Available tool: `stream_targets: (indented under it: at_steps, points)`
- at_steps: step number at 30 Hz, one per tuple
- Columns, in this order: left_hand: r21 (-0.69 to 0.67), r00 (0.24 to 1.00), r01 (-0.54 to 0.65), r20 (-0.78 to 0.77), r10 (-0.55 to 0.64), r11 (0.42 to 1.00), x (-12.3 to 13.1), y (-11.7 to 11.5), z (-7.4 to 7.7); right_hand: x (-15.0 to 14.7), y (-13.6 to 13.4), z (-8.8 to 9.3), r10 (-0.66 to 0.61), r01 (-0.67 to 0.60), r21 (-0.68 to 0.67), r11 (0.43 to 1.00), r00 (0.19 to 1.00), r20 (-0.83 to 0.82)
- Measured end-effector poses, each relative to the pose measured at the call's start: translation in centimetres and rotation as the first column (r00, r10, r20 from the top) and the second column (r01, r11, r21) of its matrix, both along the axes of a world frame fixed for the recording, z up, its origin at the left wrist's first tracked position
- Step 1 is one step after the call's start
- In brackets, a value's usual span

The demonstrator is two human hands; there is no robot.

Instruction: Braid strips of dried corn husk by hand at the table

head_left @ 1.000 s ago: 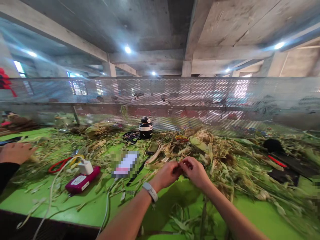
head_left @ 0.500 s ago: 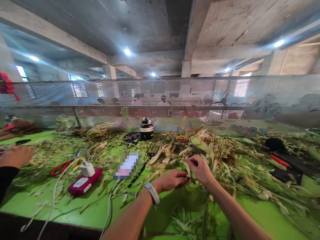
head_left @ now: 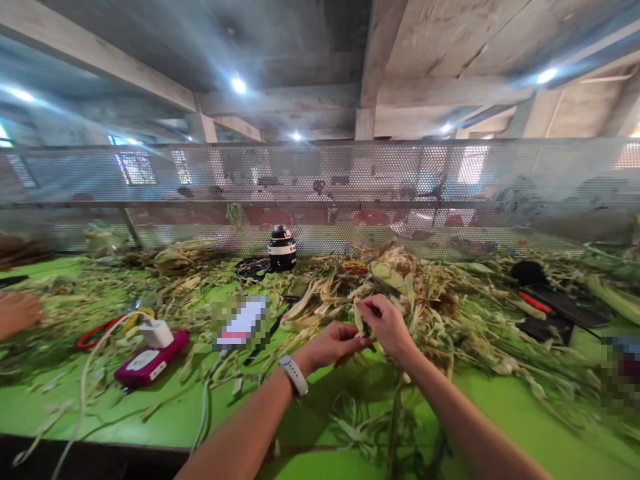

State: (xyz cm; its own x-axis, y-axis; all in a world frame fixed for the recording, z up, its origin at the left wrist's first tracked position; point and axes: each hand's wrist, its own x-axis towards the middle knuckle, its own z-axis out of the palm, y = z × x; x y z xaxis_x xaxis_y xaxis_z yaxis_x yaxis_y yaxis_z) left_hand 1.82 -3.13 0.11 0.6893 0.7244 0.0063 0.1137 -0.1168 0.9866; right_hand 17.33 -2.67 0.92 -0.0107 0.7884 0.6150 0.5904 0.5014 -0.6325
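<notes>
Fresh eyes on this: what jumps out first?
Probably the magenta box at front left, with a white charger on it, loud against the green table. Next, at centre, the left hand and right hand meeting at a pale strip, amid scattered husks. Behind them, slightly left, the black bottle with its white band stands upright.

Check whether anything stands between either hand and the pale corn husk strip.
Nothing visible does: the right hand pinches the corn husk strip near its top, and the left hand is at its lower end, its exact grip unclear. The loose dry husks lie beyond both hands, not in between.
</notes>
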Motion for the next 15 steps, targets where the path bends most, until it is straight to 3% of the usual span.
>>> stream_targets:
  at_steps: [6,10,15]
  points:
    - [0.022,0.980,-0.126,0.159,0.121,0.992,-0.07,-0.06,0.80,0.84,0.22,0.13,0.000,-0.016,0.051,0.999,0.953,0.304]
    - [0.023,0.985,-0.105,0.142,0.101,0.994,0.04,-0.09,0.74,0.68,0.57,-0.15,-0.114,0.044,0.208,0.977,0.935,0.337]
    - [0.013,0.982,-0.133,0.138,0.130,0.991,0.27,-0.05,0.41,0.81,0.57,0.14,-0.168,0.090,0.227,0.970,0.921,0.351]
